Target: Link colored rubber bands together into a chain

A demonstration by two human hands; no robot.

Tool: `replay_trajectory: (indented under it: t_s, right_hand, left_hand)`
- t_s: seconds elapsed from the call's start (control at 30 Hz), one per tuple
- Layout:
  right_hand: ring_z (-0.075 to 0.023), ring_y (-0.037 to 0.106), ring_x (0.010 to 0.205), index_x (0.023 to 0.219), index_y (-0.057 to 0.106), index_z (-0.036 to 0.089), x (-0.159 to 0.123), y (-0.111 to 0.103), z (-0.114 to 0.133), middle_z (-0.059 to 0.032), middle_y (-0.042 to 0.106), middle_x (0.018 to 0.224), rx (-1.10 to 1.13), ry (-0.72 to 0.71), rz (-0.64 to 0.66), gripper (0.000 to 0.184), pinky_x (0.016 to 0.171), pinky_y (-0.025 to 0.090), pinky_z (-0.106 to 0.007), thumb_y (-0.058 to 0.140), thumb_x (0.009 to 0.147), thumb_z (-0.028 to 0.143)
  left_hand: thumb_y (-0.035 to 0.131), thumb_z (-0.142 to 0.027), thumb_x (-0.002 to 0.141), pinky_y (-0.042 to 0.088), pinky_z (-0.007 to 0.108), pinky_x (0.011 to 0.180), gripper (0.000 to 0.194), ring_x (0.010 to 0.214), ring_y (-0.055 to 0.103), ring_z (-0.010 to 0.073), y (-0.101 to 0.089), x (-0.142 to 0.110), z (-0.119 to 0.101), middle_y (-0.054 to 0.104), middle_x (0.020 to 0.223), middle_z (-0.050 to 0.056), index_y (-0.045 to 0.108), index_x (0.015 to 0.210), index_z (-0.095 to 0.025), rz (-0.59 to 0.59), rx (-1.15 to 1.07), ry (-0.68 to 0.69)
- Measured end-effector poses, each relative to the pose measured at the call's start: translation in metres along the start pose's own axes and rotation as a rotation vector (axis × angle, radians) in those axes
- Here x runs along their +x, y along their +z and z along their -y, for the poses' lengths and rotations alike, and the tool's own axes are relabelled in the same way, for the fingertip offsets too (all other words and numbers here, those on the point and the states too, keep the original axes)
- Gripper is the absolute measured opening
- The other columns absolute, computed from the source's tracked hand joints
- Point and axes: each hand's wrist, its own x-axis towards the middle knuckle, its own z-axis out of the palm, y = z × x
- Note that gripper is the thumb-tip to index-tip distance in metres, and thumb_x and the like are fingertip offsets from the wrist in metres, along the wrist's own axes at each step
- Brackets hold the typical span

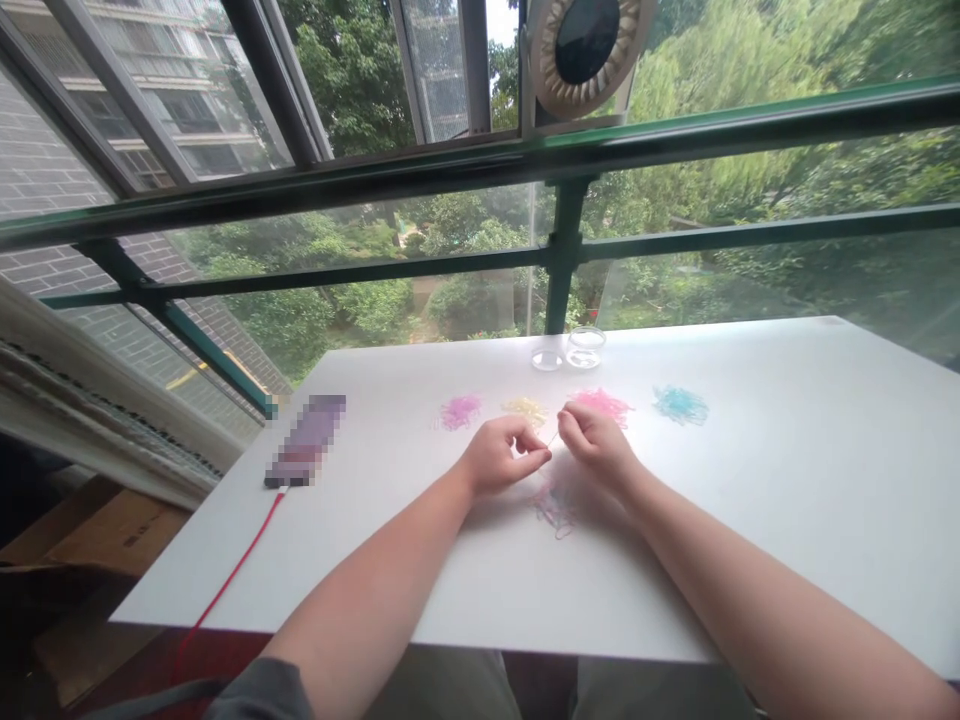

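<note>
My left hand [504, 455] is closed in a pinch over the middle of the white table [420, 560], thumb and forefinger together. Facing it, my right hand [598, 440] also pinches. A thin, pale strand [553, 438], apparently a small rubber band, stretches between the two sets of fingertips. Below them lies a loose cluster of mixed-colour rubber bands [553, 512]. Behind my hands are small heaps: purple bands [460, 411], yellow bands [525, 409], pink bands [604, 402] partly hidden by my right hand, and teal bands [680, 403].
A clear round container [585, 348] and a shallow clear lid [547, 360] stand at the far edge. On the left lies a blurred-out phone [309, 440] with a red cable [238, 568] running off the front edge. A green railing [375, 280] borders the table's back.
</note>
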Motion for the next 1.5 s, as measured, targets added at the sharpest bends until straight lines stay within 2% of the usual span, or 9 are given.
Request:
replay_trajectory:
  t_s: [0.13, 0.23, 0.4, 0.57, 0.73, 0.97, 1.2, 1.33, 1.5]
  right_hand:
    - [-0.0093, 0.031, 0.041, 0.055, 0.031, 0.022, 0.005, -0.008, -0.004, 0.0056, 0.031, 0.045, 0.278, 0.095, -0.115, 0.033, 0.043, 0.025, -0.025, 0.039, 0.086, 0.031]
    - [-0.0089, 0.033, 0.040, 0.055, 0.033, 0.022, 0.005, -0.008, -0.001, 0.0056, 0.033, 0.044, 0.406, 0.075, -0.107, 0.035, 0.042, 0.028, -0.024, 0.039, 0.087, 0.033]
    - [-0.0092, 0.040, 0.045, 0.057, 0.040, 0.020, -0.002, 0.000, 0.008, 0.0036, 0.043, 0.046, 0.304, 0.012, 0.087, 0.033, 0.049, 0.034, -0.025, 0.041, 0.087, 0.033]
    - [-0.0092, 0.043, 0.047, 0.063, 0.045, 0.018, -0.006, 0.002, 0.010, 0.0031, 0.049, 0.053, 0.185, 0.053, 0.244, 0.024, 0.049, 0.035, -0.024, 0.046, 0.084, 0.030]
    - [-0.0087, 0.046, 0.048, 0.068, 0.047, 0.018, -0.003, 0.000, 0.005, 0.0015, 0.052, 0.061, 0.260, 0.041, 0.221, 0.021, 0.050, 0.037, -0.024, 0.046, 0.084, 0.030]
    - [-0.0086, 0.046, 0.049, 0.074, 0.052, 0.017, -0.004, 0.001, 0.005, 0.0010, 0.054, 0.062, 0.255, 0.046, 0.264, 0.014, 0.049, 0.036, -0.023, 0.051, 0.082, 0.028]
    - [-0.0090, 0.045, 0.051, 0.074, 0.055, 0.016, -0.005, -0.002, 0.011, 0.0002, 0.055, 0.063, 0.267, 0.014, 0.218, 0.005, 0.050, 0.036, -0.023, 0.056, 0.075, 0.021]
    - [-0.0093, 0.047, 0.054, 0.073, 0.056, 0.016, -0.008, -0.005, 0.018, -0.0008, 0.057, 0.065, 0.303, -0.028, 0.294, 0.002, 0.053, 0.038, -0.024, 0.055, 0.075, 0.017]
    - [-0.0090, 0.047, 0.052, 0.074, 0.055, 0.016, -0.007, -0.003, 0.014, -0.0012, 0.059, 0.066, 0.316, 0.032, 0.300, 0.004, 0.051, 0.037, -0.023, 0.056, 0.076, 0.020]
  left_hand:
    - [0.063, -0.028, 0.073, 0.042, 0.023, 0.059, 0.017, 0.062, 0.051, 0.0105, 0.000, 0.000, 0.000, 0.062, 0.067, 0.003, 0.058, 0.064, -0.014, 0.009, -0.027, -0.009]
    - [0.063, -0.030, 0.073, 0.042, 0.024, 0.060, 0.019, 0.063, 0.052, 0.0106, 0.001, 0.001, 0.000, 0.062, 0.067, 0.003, 0.057, 0.065, -0.014, -0.006, -0.037, -0.009]
    - [0.063, -0.032, 0.075, 0.042, 0.023, 0.059, 0.020, 0.062, 0.052, 0.0103, 0.000, 0.000, 0.000, 0.062, 0.067, 0.003, 0.059, 0.067, -0.014, -0.063, -0.021, -0.017]
    - [0.060, -0.031, 0.078, 0.041, 0.024, 0.060, 0.017, 0.066, 0.055, 0.0110, 0.000, 0.000, -0.001, 0.066, 0.073, 0.003, 0.063, 0.073, -0.015, -0.101, 0.036, -0.018]
    - [0.055, -0.027, 0.081, 0.040, 0.023, 0.060, 0.017, 0.074, 0.059, 0.0125, 0.001, 0.002, 0.002, 0.069, 0.083, 0.004, 0.067, 0.088, -0.017, -0.143, 0.068, -0.028]
    - [0.058, -0.024, 0.076, 0.042, 0.022, 0.060, 0.014, 0.066, 0.058, 0.0106, 0.000, 0.003, 0.007, 0.068, 0.074, 0.002, 0.067, 0.082, -0.016, -0.222, 0.114, -0.053]
    - [0.056, -0.026, 0.078, 0.045, 0.023, 0.063, 0.015, 0.067, 0.058, 0.0114, 0.001, 0.003, 0.004, 0.067, 0.075, 0.002, 0.066, 0.082, -0.016, -0.234, 0.098, -0.082]
    - [0.055, -0.030, 0.079, 0.045, 0.024, 0.063, 0.017, 0.069, 0.059, 0.0126, -0.002, 0.004, 0.009, 0.067, 0.076, 0.002, 0.065, 0.083, -0.016, -0.286, 0.085, -0.132]
    - [0.056, -0.030, 0.078, 0.045, 0.025, 0.064, 0.018, 0.070, 0.059, 0.0130, -0.004, 0.005, 0.012, 0.067, 0.076, 0.003, 0.065, 0.082, -0.015, -0.330, 0.092, -0.161]
